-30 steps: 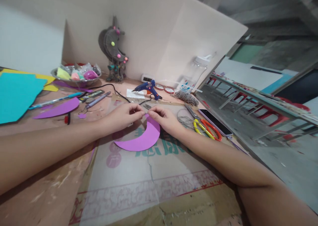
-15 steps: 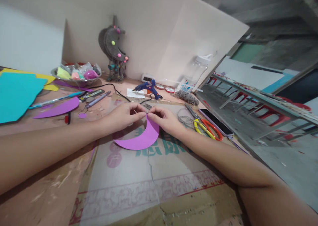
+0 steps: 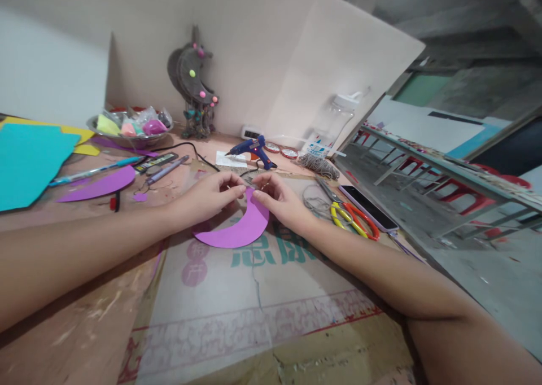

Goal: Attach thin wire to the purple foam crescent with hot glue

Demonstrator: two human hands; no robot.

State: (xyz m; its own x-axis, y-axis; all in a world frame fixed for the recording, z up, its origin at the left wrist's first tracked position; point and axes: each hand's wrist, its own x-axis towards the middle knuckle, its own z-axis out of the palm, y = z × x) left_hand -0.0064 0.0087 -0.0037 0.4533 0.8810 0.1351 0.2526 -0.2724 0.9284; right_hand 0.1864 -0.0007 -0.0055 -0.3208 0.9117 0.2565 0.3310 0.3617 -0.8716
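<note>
A purple paper crescent [image 3: 241, 227] lies on a printed cardboard sheet [image 3: 237, 294] in the middle of the table. Its upper tip is pinched between the fingers of my right hand [image 3: 277, 198]. My left hand [image 3: 209, 196] is closed in a pinch right beside that tip, holding something thin that I cannot make out. The two hands almost touch above the crescent's top end.
Yellow and orange scissors [image 3: 353, 218], a phone [image 3: 368, 207] and grey twine [image 3: 317, 165] lie to the right. A blue glue gun [image 3: 252, 148], a bowl of coloured bits [image 3: 129, 128], pens [image 3: 97, 170], another purple crescent [image 3: 99, 184] and teal paper [image 3: 25, 162] sit behind and left.
Both hands have slid slightly away from me and the crescent has shifted with them, its tip now a little higher on the cardboard.
</note>
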